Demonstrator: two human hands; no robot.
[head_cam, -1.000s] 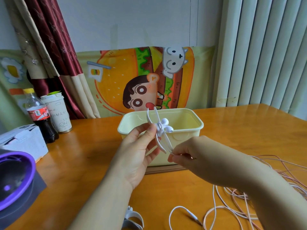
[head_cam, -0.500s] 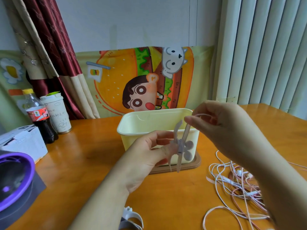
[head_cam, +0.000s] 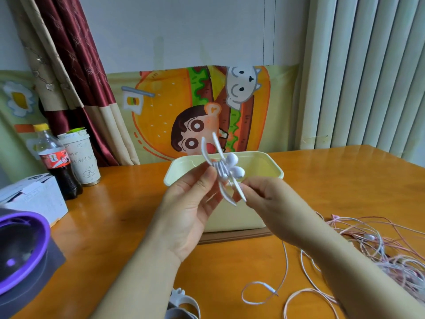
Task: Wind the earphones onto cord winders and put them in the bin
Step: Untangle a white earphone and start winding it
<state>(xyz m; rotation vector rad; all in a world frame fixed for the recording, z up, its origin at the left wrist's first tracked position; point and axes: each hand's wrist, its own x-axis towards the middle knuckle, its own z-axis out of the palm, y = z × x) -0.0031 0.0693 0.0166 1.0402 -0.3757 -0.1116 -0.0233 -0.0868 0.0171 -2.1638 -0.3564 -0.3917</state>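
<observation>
Left hand point(head_cam: 190, 203): raised in front of the bin, thumb and fingertips pinching the cord winder at its wrapped middle.
Cord winder point(head_cam: 221, 173): white, X-shaped, tilted in the left hand's pinch; two prongs stood above the grip and two hung below it.
Earbuds point(head_cam: 235, 166): two white buds, resting against the wound centre, just right of the left thumb's pinch.
Right hand point(head_cam: 271, 203): fingers curled, tips closed narrowly on the earphone cord right at the winder's lower right prong, just beside the left hand's grip.
Earphone cord point(head_cam: 285, 261): white; it dropped from under the right hand to the table point(head_cam: 115, 226) and ended in a loop near the front edge.
Bin point(head_cam: 276, 172): pale yellow, open-topped, directly behind both grips, sitting on a brown lid point(head_cam: 234, 236).
Loose cords point(head_cam: 391, 261): a pink and white tangle on the table, right of the right hand.
Spare winder point(head_cam: 184, 302): white, on the table below the left forearm.
Far left of the grips: a cola bottle point(head_cam: 57, 162), a paper cup point(head_cam: 82, 157), a white box point(head_cam: 34, 199).
</observation>
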